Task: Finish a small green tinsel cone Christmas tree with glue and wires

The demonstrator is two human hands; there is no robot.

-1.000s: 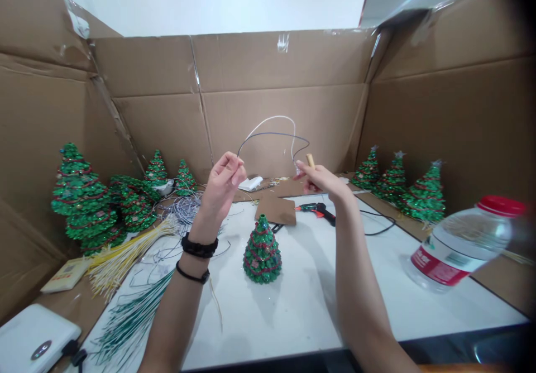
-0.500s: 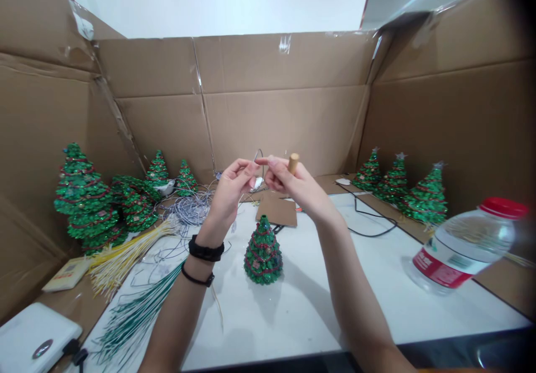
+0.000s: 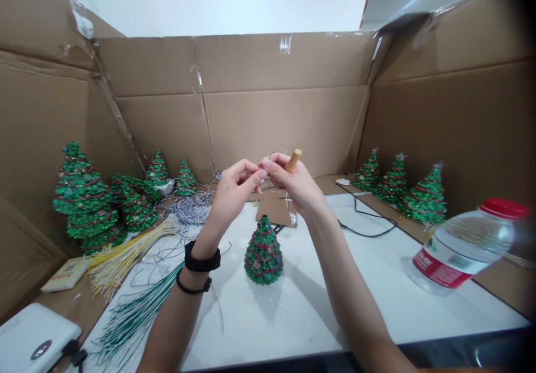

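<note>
White device: a pale box (image 3: pixel 39 336) lies at the near left corner, a dark plug at its side.
Bottle: clear, red-capped and label-wrapped, the bottle (image 3: pixel 464 244) stands at the right of the white tabletop (image 3: pixel 288 317).
Green wires: a loose bundle (image 3: pixel 136 314) lies beside the left forearm.
Small tree: the green tree (image 3: pixel 263 253) stands upright on the tabletop, below and between the two hands, untouched.
Left hand: thumb and forefinger of the left hand (image 3: pixel 235 191) are pinched together at the tips on the thin wire (image 3: pixel 272 154), mostly hidden by the fingers.
Right hand: the right hand (image 3: pixel 295 186) is curled closed around a wooden rod (image 3: pixel 295 159), which pokes up tilted; its fingertips meet the left ones, the wire looping just above.
Yellow wires: another bundle (image 3: pixel 125 256) lies at left.
Tangle: grey-violet wire (image 3: pixel 188 208) heaps behind it.
Cardboard: a brown piece (image 3: pixel 272 211) lies behind the small tree.
Star-topped trees: three (image 3: pixel 425 194) stand at far right.
Back: a cardboard wall (image 3: pixel 285 116).
</note>
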